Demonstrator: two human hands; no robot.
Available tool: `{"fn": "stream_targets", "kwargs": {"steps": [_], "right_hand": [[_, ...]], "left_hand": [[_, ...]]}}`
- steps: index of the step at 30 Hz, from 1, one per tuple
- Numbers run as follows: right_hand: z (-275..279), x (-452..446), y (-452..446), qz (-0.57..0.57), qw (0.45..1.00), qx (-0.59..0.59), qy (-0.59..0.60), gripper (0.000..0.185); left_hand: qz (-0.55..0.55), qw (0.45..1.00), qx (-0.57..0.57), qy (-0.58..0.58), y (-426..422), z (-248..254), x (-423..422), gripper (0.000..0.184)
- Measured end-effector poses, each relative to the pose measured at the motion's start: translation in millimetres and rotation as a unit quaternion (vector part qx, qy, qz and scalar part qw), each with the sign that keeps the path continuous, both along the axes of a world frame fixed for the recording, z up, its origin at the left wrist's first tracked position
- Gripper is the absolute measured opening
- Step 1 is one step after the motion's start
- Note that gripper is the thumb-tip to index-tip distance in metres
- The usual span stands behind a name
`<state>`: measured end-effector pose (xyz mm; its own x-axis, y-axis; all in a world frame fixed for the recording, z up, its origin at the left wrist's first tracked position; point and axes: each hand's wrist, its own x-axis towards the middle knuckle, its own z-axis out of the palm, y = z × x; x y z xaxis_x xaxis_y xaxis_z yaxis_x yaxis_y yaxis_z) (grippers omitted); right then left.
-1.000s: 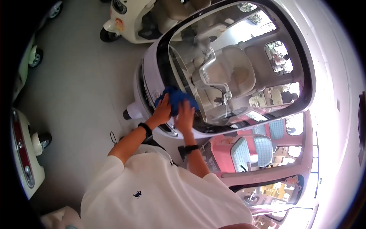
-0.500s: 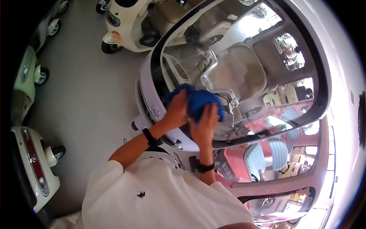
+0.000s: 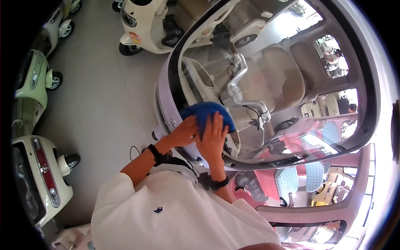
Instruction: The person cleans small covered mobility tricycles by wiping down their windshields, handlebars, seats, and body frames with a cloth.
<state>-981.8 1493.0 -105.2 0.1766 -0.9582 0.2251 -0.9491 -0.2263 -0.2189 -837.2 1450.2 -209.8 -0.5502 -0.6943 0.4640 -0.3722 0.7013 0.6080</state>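
Note:
A bunched blue cloth [image 3: 208,114] lies against the lower windshield [image 3: 250,83] of a pale lilac covered vehicle [image 3: 168,89]. My left hand [image 3: 184,131] is at the cloth's near left edge, its fingers bent onto it and partly hidden. Beside it, my right hand [image 3: 212,135] presses the cloth with its fingers on top, pointing away from me. The two hands nearly touch. Through the glass show a silver handlebar [image 3: 237,89] and a beige seat [image 3: 283,77].
Cream scooter [image 3: 146,29] stands beyond the vehicle. Green [image 3: 35,79] and cream [image 3: 46,175] vehicles line the left side. A pink vehicle [image 3: 266,183] with blue-patterned seats is close on the right. Grey floor [image 3: 100,96] lies between the rows.
Both hands and the blue cloth have moved across the lower windshield, first to the right, then slightly back left and nearer. The camera view has shifted too.

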Motion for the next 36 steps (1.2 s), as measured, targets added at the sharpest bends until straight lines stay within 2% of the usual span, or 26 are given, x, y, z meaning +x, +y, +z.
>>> {"fn": "stream_targets", "kwargs": {"steps": [1, 3, 4, 5, 6, 8, 10, 14, 16, 17, 20, 23, 25, 26, 28, 29, 30, 32, 34, 36], "right_hand": [[-9.8, 4.2, -1.1, -0.002, 1.0, 0.003, -0.003, 0.074], [-31.4, 11.2, -2.2, 0.133, 0.985, 0.083, -0.071, 0.076], [-40.4, 11.7, -0.9, 0.129, 0.985, 0.082, -0.076, 0.076], [-44.2, 13.6, 0.5, 0.174, 0.969, 0.126, -0.121, 0.075], [-47.6, 15.4, 1.2, 0.22, 0.947, 0.167, -0.166, 0.074], [-40.6, 12.6, 2.7, 0.19, 0.942, 0.188, -0.203, 0.075], [-8.4, 7.2, 3.1, 0.129, 0.951, 0.121, -0.255, 0.077], [53.1, -1.8, 8.0, -0.029, 0.989, -0.042, -0.142, 0.079], [68.0, -5.0, 6.4, -0.096, 0.978, -0.122, -0.136, 0.078], [72.6, -1.2, 4.0, -0.143, 0.972, -0.136, -0.131, 0.075], [41.5, 19.8, -2.2, -0.228, 0.954, -0.169, -0.094, 0.073], [-44.6, 43.2, -6.0, -0.228, 0.942, -0.228, -0.087, 0.075], [-89.6, 63.5, 0.9, -0.234, 0.961, -0.138, -0.059, 0.073], [-95.5, 81.6, 3.3, -0.232, 0.967, -0.081, -0.074, 0.072], [-101.7, 107.7, 4.4, -0.19, 0.977, 0.019, -0.091, 0.073], [-102.5, 113.7, 3.0, -0.182, 0.979, 0.022, -0.092, 0.073], [-101.6, 114.9, -1.9, -0.175, 0.98, 0.022, -0.096, 0.072], [-75.8, 114.7, -16.0, -0.185, 0.981, -0.019, -0.048, 0.072], [-38.9, 102.8, -34.4, -0.228, 0.969, -0.097, -0.014, 0.072], [-5.2, 84.7, -53.2, -0.276, 0.941, -0.194, -0.01, 0.076]], "left_hand": [[0.002, 1.0, 0.027, 0.001, 4.2, -6.9, 14.3, 0.05], [0.001, 0.998, 0.056, -0.003, 12.9, -25.1, 34.8, 0.052], [0.007, 0.994, 0.109, 0.012, 17.6, -38.3, 41.7, 0.056], [0.014, 0.986, 0.162, 0.027, 18.7, -38.1, 47.8, 0.06], [0.011, 0.987, 0.16, 0.021, 16.6, -38.1, 52.4, 0.06], [-0.052, 0.98, 0.192, -0.008, 13.2, -31.2, 55.2, 0.056], [-0.082, 0.986, 0.147, 0.003, -4.6, 20.9, 46.1, 0.051], [-0.196, 0.976, 0.093, -0.012, -47.1, 87.0, 7.6, 0.051], [-0.238, 0.967, -0.007, 0.09, -60.3, 117.9, -9.9, 0.053], [-0.269, 0.959, -0.008, 0.085, -63.7, 119.3, -13.3, 0.053], [-0.303, 0.944, 0.032, 0.124, -68.5, 103.0, -16.0, 0.053], [-0.261, 0.963, 0.043, 0.04, -65.0, 51.0, 11.8, 0.058], [-0.254, 0.965, 0.049, 0.047, -56.9, 6.9, 47.2, 0.056], [-0.253, 0.963, 0.055, 0.07, -54.5, -9.0, 64.8, 0.053], [-0.269, 0.958, 0.095, 0.026, -55.0, -30.3, 99.3, 0.049], [-0.27, 0.956, 0.118, -0.005, -54.3, -65.3, 107.6, 0.054], [-0.285, 0.948, 0.134, -0.05, -58.2, -62.1, 116.2, 0.051], [-0.26, 0.954, 0.151, -0.003, -65.4, -44.6, 106.0, 0.045], [-0.25, 0.955, 0.121, 0.101, -86.1, 26.5, 96.5, 0.051], [-0.217, 0.959, 0.092, 0.158, -105.5, 67.7, 79.6, 0.06]]}}
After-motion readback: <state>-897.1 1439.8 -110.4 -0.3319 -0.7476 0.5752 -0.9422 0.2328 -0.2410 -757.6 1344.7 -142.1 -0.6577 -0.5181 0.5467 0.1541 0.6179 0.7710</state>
